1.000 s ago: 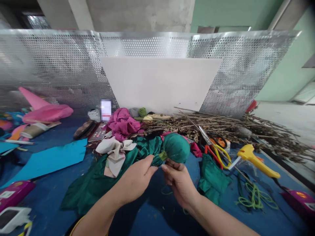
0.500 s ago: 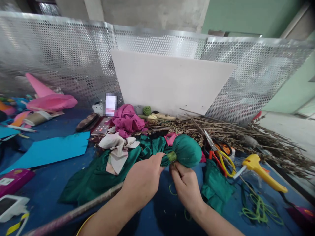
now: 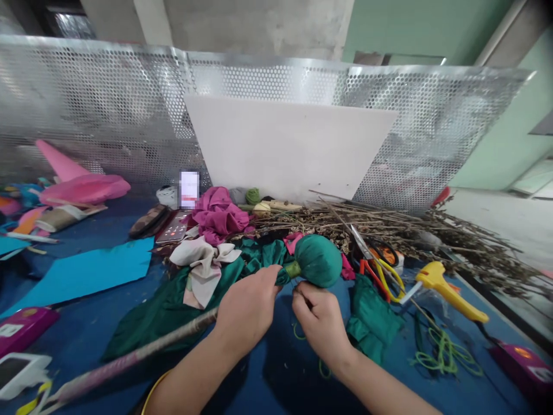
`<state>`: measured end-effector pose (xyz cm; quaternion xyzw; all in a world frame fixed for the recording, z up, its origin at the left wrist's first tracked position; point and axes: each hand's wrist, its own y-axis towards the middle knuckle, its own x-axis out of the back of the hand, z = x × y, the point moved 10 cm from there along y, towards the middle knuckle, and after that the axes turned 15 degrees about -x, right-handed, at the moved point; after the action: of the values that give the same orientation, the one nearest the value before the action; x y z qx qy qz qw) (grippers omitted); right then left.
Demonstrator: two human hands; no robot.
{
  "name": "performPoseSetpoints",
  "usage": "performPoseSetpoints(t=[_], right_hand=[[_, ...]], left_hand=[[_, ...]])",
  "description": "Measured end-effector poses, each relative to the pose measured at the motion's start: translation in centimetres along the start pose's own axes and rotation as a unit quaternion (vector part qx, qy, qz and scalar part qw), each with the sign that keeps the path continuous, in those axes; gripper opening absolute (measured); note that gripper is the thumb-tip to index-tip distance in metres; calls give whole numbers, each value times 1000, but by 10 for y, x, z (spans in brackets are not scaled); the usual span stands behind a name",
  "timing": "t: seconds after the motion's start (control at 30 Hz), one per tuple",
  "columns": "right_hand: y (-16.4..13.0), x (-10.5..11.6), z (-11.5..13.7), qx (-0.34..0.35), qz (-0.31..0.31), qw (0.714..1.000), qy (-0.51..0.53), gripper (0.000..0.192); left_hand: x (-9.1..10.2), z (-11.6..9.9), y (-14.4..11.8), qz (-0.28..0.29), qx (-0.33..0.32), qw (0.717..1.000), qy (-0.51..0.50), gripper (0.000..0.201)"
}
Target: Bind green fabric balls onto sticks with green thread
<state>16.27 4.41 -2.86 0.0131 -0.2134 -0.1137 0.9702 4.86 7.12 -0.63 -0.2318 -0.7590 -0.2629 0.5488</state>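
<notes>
From the head view, we look down on our two hands above a blue tabletop (image 3: 114,226). Our left hand (image 3: 247,305) has its fingers closed around the gathered neck of a green satin cloth ball (image 3: 318,260). The rounded part sits just beyond and to the right of those fingers, and an olive-green band (image 3: 292,269) circles the neck between the two. Our right hand (image 3: 322,317) has its fingers pinched together just below the band and the ball; we cannot tell exactly what they nip. Loops of thin light-green thread (image 3: 296,331) show beneath these fingers. A wrapped stick (image 3: 147,351) runs from behind our left hand toward the lower left.

To the left of our left fingers lie a spread of dark green cloth (image 3: 149,320), with a knotted pale cloth (image 3: 205,264) on it, and, farther off, a bright blue sheet (image 3: 86,279). Beyond the fingers are a crumpled magenta cloth (image 3: 220,214) and a heap of dried stems (image 3: 389,222). Near our right fingers, to their right, rests a folded green cloth (image 3: 371,317); farther right are a yellow glue gun (image 3: 449,293) and a tangled green cord (image 3: 446,353).
</notes>
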Motion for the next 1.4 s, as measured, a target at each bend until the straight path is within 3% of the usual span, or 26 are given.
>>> performPoseSetpoints(t=[0.13,0.23,0.43,0.53,0.6,0.7,0.77,0.87,0.97,1.03,1.1,1.13,1.2,1.23,1.3,1.37,1.4], right_hand=[[1,-2,-3,-3,3,1000,27,27],[2,-5,-9,-18,13,998,57,24],[-1,-10,-34,-97,1,984,150,28],[-7,2,-25,-45,-28,981,187,26],[-15,14,-1,54,-25,983,173,27],[-31,20,45,211,67,968,117,38],[-35,22,62,236,146,957,84,36],[-24,21,60,144,286,944,80,26],[-11,22,37,19,397,912,100,26],[7,28,10,-64,373,924,54,25],[30,48,-21,-128,247,956,-91,28],[41,64,-32,-144,158,958,-189,30],[51,91,-33,-135,-21,924,-357,33],[51,95,-27,-108,-75,908,-397,33],[45,77,-11,-14,-81,930,-359,26],[31,43,7,90,14,974,-209,27],[23,28,13,120,64,983,-123,36]], left_hand=[[-1,1,3,1,-21,999,-29,47],[-1,4,3,-8,-27,999,-40,44],[6,7,-1,-34,0,998,-61,44],[12,9,-3,-43,7,996,-73,44],[17,13,-3,-52,12,996,-76,44],[23,23,-1,-57,32,994,-92,42],[25,29,4,-56,39,991,-113,41],[28,33,12,-55,35,987,-148,41],[32,35,15,-58,36,985,-161,42],[36,34,15,-61,36,985,-160,42],[39,32,13,-62,36,985,-156,42],[41,30,12,-64,35,985,-154,42],[45,25,10,-69,30,986,-149,41],[46,22,9,-72,25,986,-147,40],[46,15,7,-73,12,987,-142,40],[44,7,5,-73,-10,988,-134,41],[42,2,4,-73,-24,988,-131,41]])
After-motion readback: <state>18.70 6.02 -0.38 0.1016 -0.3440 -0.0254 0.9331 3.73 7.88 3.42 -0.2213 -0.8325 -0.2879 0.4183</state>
